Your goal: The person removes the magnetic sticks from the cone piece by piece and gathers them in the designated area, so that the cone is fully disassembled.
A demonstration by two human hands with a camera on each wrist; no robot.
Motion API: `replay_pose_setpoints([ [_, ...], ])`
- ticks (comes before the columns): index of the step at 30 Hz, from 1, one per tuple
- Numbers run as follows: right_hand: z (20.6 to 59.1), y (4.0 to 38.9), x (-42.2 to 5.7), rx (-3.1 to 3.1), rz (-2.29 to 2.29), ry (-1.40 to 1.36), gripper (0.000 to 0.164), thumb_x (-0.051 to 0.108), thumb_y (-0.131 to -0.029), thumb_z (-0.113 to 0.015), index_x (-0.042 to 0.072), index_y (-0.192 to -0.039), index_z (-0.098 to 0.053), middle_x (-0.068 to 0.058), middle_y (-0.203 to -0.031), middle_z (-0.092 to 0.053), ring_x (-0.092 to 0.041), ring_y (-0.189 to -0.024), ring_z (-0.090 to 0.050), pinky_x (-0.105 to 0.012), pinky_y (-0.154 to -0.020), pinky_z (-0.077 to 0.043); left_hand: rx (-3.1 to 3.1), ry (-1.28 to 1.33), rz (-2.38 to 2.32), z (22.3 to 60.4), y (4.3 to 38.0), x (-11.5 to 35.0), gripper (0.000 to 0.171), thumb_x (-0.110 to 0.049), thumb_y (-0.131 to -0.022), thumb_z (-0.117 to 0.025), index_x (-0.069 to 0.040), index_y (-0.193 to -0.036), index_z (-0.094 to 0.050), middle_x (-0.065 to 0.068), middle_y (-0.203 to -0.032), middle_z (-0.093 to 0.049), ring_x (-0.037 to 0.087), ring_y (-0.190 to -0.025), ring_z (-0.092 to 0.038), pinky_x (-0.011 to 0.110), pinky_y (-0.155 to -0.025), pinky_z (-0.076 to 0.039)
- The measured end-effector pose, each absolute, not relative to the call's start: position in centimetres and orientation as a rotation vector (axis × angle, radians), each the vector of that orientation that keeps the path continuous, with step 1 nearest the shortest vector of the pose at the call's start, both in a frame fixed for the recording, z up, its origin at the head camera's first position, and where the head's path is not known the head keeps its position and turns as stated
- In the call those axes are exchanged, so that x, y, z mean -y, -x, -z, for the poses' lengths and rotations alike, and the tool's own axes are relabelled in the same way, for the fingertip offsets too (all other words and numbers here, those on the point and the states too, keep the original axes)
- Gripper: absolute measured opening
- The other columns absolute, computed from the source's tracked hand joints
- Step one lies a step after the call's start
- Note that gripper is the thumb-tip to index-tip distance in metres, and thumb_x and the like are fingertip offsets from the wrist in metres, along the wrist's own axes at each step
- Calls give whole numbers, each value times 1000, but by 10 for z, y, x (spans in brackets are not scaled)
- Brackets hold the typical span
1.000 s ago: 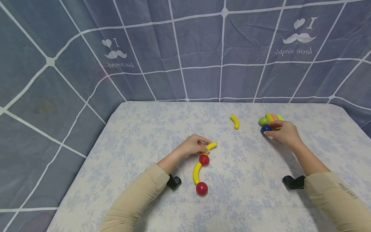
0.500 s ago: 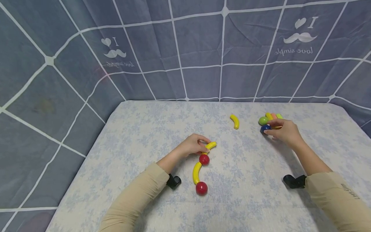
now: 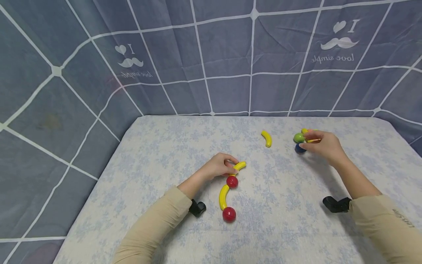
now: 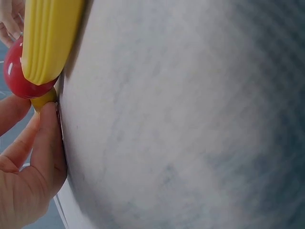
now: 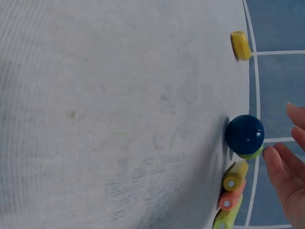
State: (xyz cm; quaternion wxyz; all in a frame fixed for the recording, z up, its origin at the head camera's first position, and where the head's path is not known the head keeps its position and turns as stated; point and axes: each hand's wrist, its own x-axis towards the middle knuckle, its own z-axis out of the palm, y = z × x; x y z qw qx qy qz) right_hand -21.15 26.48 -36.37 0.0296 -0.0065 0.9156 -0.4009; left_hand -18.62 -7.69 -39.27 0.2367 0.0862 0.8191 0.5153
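Curved yellow piece (image 3: 242, 165) pinched by the left hand (image 3: 219, 165); glossy blue ball (image 5: 244, 135) neighboured by the right hand (image 3: 325, 147), fingers parted!

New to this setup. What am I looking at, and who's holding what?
There is no machine: a person works bare-handed. The wide picture comes from a head-worn camera looking forward and down; the two close ones come from cameras on each wrist. On the patterned cloth, two red balls and two curved yellow pieces alternate in a line. The left hand pinches the line's far yellow piece. The right hand is beside the blue ball, fingers parted; I can't tell whether it touches. Nearby lie a green ball and several colored pieces. Another yellow piece lies apart.
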Motion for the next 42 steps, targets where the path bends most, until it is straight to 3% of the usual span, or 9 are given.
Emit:
replay_pose_setpoints([
  [3,360,211,-261,-2825,1264,58,52,25,-84,-70,-7,-122,-54,-28,-126,-50,-13,-93,-55,-10,-64,-44,-2248,-245,-1417,392,185,76,30,-3,-82,-70,0,-111,-65,6,-78,-52,11,-60,-49,19,-56,-47],
  [6,357,210,-255,-2819,1283,102,48,21,-84,-70,-7,-120,-55,-26,-125,-50,5,-81,-49,-11,-64,-45,-2247,-252,-1422,393,185,76,29,-4,-82,-70,0,-110,-65,6,-82,-54,12,-63,-49,19,-57,-46],
  [9,356,209,-248,-2800,1306,166,45,18,-85,-69,-7,-121,-56,-24,-124,-51,10,-78,-48,-12,-65,-46,-2245,-269,-1426,392,185,75,28,-6,-83,-70,-1,-110,-65,7,-87,-57,12,-70,-51,19,-60,-46],
  [16,358,209,-228,-2675,1374,301,45,14,-84,-70,-8,-121,-55,-27,-118,-55,5,-81,-56,-15,-69,-48,-2257,-300,-1398,386,181,77,31,-7,-82,-70,-1,-112,-64,8,-95,-60,15,-80,-54,22,-65,-47],
  [30,369,210,-185,-2439,1397,476,48,16,-82,-73,-5,-121,-57,-23,-116,-58,-24,-97,-58,-26,-75,-50,-2209,-254,-1314,382,165,91,38,-15,-84,-71,-2,-119,-60,8,-92,-59,15,-71,-56,26,-65,-52],
  [42,385,214,-144,-2407,1307,655,40,12,-80,-74,-2,-116,-62,-17,-109,-63,-27,-94,-58,-33,-79,-49,-2182,-221,-1330,382,158,94,45,-16,-81,-74,0,-120,-58,8,-92,-58,17,-72,-56,27,-65,-52],
])
